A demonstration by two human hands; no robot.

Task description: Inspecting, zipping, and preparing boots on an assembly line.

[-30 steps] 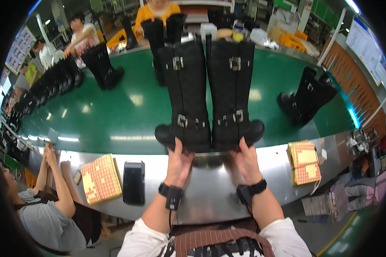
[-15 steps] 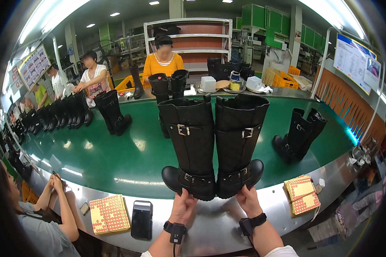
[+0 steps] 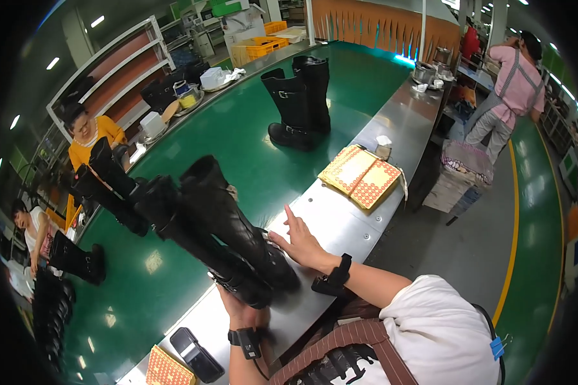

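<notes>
A pair of tall black boots (image 3: 234,234) with buckled straps is in front of me at the steel edge of the green belt. My left hand (image 3: 239,311) is closed at the foot of the left boot, its fingers partly hidden behind it. Beside the other boot is my right hand (image 3: 305,246), open with its fingers stretched out and its thumb side close to the boot's ankle. Whether it touches the leather I cannot tell. Both my wrists wear black strapped devices.
A second boot pair (image 3: 298,102) stands farther along the green belt (image 3: 366,83). Banded yellow cards with red marks (image 3: 361,176) lie on the steel ledge. Near my left arm are a black phone (image 3: 196,355) and more cards (image 3: 168,369). Co-workers sit across; another person (image 3: 517,77) stands right.
My view has turned right and tilted. The boots have been turned from toes outward, and my right hand has let go of its boot and opened.
</notes>
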